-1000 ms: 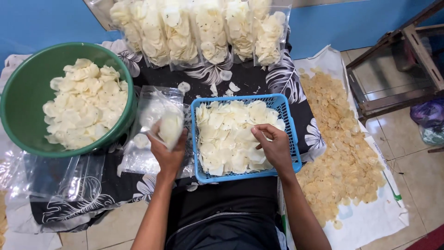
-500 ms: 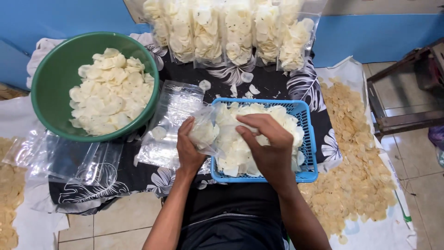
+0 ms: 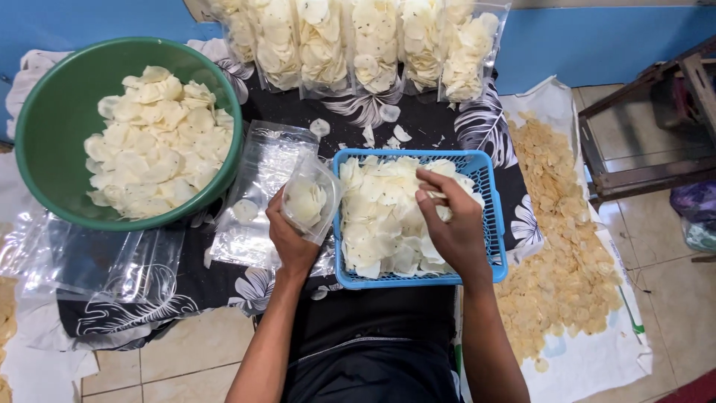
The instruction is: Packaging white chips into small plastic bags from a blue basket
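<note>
My left hand (image 3: 289,240) holds a small clear plastic bag (image 3: 309,198) partly filled with pale round chips, just left of a blue plastic basket (image 3: 492,224). The basket is heaped with the same pale chips (image 3: 380,216). Over the basket's right half my right hand (image 3: 451,224) pinches a few chips between its fingers. A stack of empty clear bags (image 3: 257,186) lies under and beside my left hand.
A green bowl (image 3: 52,134) of chips sits at the left. Several filled bags (image 3: 358,45) lean against the blue wall at the back. Yellower chips (image 3: 559,254) are spread on white sheeting at the right. More clear bags (image 3: 97,257) lie front left; a wooden frame (image 3: 641,127) stands right.
My right hand has drawn back from the bag's mouth to the basket and picked up chips. My left hand with the bag stayed beside the basket.
</note>
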